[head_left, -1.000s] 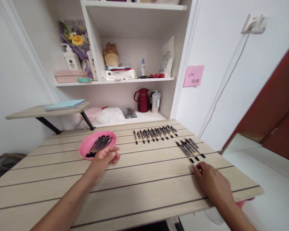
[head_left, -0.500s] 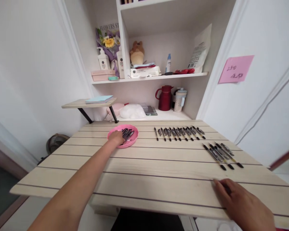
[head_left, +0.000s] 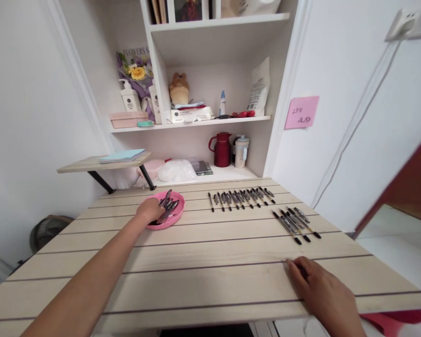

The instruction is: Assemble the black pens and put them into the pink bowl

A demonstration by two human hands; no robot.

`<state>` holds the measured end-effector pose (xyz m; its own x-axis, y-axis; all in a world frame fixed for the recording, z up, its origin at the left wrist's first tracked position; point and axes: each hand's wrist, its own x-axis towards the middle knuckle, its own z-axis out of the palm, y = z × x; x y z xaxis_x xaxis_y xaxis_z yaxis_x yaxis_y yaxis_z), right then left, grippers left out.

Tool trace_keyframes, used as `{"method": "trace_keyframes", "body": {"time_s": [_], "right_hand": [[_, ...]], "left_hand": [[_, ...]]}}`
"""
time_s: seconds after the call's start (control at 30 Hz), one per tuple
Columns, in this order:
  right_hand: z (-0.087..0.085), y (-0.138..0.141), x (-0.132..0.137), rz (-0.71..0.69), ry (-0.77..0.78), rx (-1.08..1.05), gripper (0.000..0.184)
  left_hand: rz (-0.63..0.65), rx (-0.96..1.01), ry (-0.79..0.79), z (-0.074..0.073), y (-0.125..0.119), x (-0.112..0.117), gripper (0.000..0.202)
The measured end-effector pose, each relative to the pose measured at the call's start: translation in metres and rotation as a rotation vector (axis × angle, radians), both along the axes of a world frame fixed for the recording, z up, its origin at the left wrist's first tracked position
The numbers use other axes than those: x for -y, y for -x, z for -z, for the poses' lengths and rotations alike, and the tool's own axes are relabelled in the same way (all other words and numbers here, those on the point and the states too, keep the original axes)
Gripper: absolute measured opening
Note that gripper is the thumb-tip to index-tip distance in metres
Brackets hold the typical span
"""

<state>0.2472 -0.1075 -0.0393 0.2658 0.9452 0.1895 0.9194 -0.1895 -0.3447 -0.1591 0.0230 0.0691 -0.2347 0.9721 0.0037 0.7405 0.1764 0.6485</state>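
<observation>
A pink bowl (head_left: 177, 219) full of black pens (head_left: 169, 211) sits on the slatted wooden table (head_left: 210, 262) at the middle left. My left hand (head_left: 148, 210) reaches into the bowl, fingers curled among the pens; one pen (head_left: 167, 196) tips up at its fingertips. A long row of black pens (head_left: 241, 197) lies across the table's far side, and a shorter group of pens (head_left: 294, 223) lies to the right. My right hand (head_left: 323, 292) rests flat on the table near the front right edge, below the short group, with something dark just under its fingertips.
White shelves behind the table hold a red jug (head_left: 222, 150), a white cup (head_left: 241, 151), bottles, a plush toy and a flower bouquet. A small raised wooden stand (head_left: 98, 164) with a blue notebook stands at the back left. A pink note (head_left: 301, 112) sticks to the right wall.
The camera view swung left and then back. My left hand went from beside the bowl into it, among the pens. My right hand slid back toward the front edge.
</observation>
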Motion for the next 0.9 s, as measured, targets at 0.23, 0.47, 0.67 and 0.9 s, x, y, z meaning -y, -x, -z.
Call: {"method": "trace_keyframes", "body": {"time_s": [0.23,0.47,0.67,0.9], "right_hand": [[-0.037,0.054,-0.038,-0.347,-0.103,-0.715,0.03],[-0.047,0.107,-0.11,-0.394,-0.13,-1.329,0.031],[-0.029,0.103,-0.13,-0.356,-0.154,-1.498,0.033],[-0.028,0.101,-0.129,-0.43,-0.057,-1.515,0.029]], "left_hand": [[0.371,0.564,0.064,0.018,-0.098,0.039,0.022],[0.382,0.973,0.242,0.071,-0.172,0.057,0.017],[0.42,0.949,0.235,0.075,-0.167,0.04,0.015],[0.458,1.154,0.241,0.078,-0.175,0.03,0.03]]}}
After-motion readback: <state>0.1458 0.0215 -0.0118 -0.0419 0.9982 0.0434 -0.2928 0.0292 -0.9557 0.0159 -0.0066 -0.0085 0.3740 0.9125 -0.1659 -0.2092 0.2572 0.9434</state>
